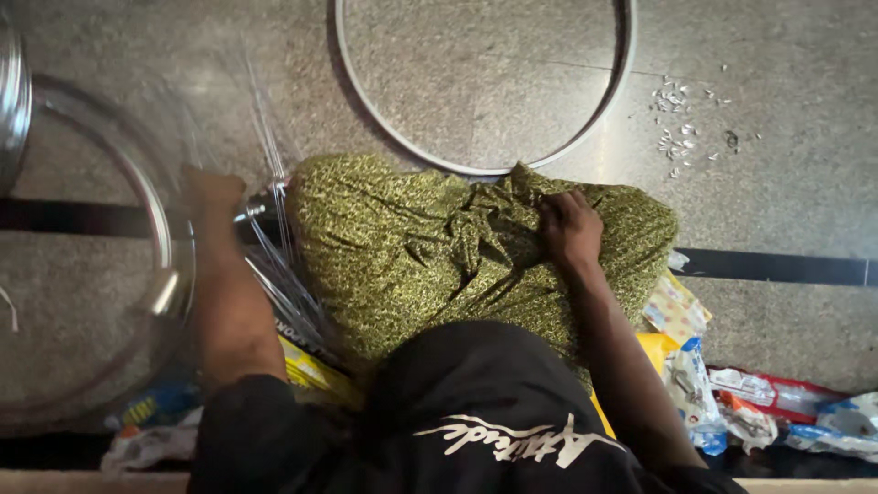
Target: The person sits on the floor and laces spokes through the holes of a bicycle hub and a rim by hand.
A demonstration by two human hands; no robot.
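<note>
Head view: the right hand (569, 229) pinches the knot of a green patterned cloth bundle (430, 256) on the stone floor (796, 210); the left hand (212, 194) closes on thin steel spokes (274, 265). Steadying the bundle should keep the spokes from slipping.

Right hand (569, 227) gripped green patterned cloth (439, 247); left hand (212, 194) beside it touched thin metal spokes (274, 265); metal hoop (485, 165) beyond.
</note>
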